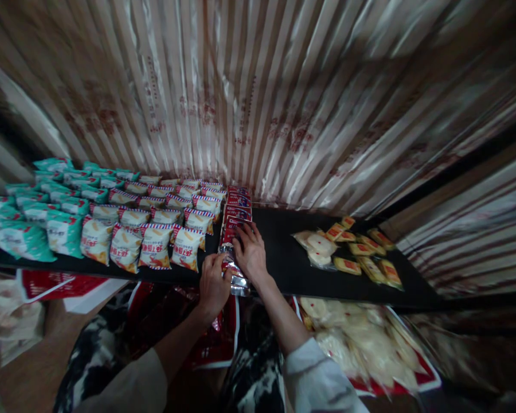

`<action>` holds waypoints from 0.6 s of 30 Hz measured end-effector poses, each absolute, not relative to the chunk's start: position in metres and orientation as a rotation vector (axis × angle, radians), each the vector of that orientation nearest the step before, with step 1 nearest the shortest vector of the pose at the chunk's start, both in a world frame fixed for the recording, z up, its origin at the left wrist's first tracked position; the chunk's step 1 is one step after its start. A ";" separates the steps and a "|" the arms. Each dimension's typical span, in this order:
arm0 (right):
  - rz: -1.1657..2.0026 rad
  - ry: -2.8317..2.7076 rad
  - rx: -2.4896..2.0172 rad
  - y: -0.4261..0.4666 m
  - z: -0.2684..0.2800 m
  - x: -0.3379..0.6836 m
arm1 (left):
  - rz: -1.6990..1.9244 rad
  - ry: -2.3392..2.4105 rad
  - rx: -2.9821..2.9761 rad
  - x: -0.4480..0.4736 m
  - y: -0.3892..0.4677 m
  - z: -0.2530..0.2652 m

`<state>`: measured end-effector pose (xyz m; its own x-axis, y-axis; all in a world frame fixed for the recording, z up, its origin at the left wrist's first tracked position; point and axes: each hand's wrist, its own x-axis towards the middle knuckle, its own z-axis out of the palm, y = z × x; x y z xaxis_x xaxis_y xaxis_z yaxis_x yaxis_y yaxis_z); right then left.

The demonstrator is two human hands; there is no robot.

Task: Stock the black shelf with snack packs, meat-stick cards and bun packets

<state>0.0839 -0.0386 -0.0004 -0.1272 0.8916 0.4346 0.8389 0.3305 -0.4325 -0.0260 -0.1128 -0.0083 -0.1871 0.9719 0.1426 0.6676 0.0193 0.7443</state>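
Observation:
A narrow column of red snack packets [237,207] lies overlapped on the black shelf, running from the back towards me. At its near end are shiny red and silver packets [239,282]. My left hand [214,282] is closed at the left edge of these near packets, its fingers curled and seeming to pinch one. My right hand [251,252] lies over the column from the right, fingers stretched forward onto the red packets. It partly hides the packets under it.
White shrimp-snack bags [155,246] stand in rows to the left, with teal bags [64,232] beyond. On the right lie yellow packets [347,266] and bagged white crackers [320,244]. Red baskets sit below the black shelf [279,264]; one holds bagged crackers [356,332]. Striped sheeting [258,103] hangs behind.

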 end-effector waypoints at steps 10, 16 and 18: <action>0.103 -2.123 -1.579 -0.031 -0.010 0.075 | 0.836 1.972 1.677 -0.026 -0.116 -0.003; 0.116 -2.121 -1.590 -0.030 -0.012 0.076 | 0.812 1.967 1.702 -0.027 -0.117 -0.005; 0.129 -2.118 -1.586 -0.030 -0.011 0.076 | 0.859 1.945 1.710 -0.028 -0.117 -0.007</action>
<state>0.0761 -0.0304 -0.0109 -0.2072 0.9235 0.3228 0.8775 0.3213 -0.3561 -0.0275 -0.1172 -0.0068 -0.1636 0.9822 0.0921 0.7295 0.0576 0.6816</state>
